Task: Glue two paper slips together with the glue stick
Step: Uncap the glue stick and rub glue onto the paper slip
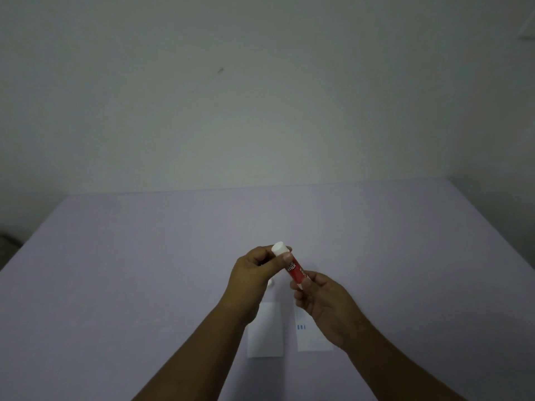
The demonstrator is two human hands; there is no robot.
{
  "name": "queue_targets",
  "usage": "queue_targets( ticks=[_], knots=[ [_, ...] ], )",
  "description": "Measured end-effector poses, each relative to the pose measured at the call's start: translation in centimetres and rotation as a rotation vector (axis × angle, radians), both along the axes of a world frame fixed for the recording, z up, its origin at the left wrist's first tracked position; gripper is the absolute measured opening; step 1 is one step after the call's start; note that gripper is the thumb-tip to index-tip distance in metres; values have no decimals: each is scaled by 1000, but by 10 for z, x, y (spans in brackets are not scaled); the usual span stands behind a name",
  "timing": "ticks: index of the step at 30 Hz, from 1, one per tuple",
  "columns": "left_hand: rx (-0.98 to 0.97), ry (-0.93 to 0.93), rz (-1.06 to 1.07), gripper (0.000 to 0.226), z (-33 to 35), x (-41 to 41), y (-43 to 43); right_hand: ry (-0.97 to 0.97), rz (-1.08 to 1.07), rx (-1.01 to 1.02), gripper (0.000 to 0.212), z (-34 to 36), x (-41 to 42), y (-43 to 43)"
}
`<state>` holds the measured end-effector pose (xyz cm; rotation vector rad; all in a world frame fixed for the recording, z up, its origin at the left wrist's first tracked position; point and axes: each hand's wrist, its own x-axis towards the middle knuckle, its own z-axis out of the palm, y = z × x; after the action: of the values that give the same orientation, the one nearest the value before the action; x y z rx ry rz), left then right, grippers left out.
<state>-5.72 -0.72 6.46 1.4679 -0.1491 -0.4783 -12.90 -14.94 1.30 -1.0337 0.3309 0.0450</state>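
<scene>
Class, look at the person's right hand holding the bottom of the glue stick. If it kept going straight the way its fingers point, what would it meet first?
The right hand points up-left along the glue stick, so it would probably meet the left hand, which grips the white cap. Depth is hard to judge here.

Both forearms reaching in from near desk [144, 270] edge. Left hand [254, 270] curling fingers & thumb round upper end of what it's gripping; right hand [321, 299] pinching lower end, wrists angled inward.
</scene>
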Motion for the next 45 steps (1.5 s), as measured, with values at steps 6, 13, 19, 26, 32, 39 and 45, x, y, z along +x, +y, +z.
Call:
queue_targets(
  ticks=[6, 13, 19, 26, 32, 39, 45],
  knots=[
    [8, -25, -17, 14, 3, -2, 0, 52, 21, 303, 34, 4, -1, 3],
    [15, -14, 3, 13, 3, -1, 1, 124, 19, 289, 36, 7, 2, 4],
    [15, 0, -5, 12, 2, -1, 2, 174, 93, 218, 51, 7, 2, 6],
    [0, 11, -7, 12, 3, 0, 3, 150, 103, 185, 41, 14, 2, 6],
    [11, -5, -32, 13, 3, 0, 4, 182, 135, 228, 50, 16, 1, 9],
    [14, -14, -11, 14, 2, 1, 5, 130, 67, 233, 36, 18, 2, 8],
    [13, -27, -26, 13, 1, 1, 8, 146, 114, 177, 46, 15, 1, 9]
  ],
)
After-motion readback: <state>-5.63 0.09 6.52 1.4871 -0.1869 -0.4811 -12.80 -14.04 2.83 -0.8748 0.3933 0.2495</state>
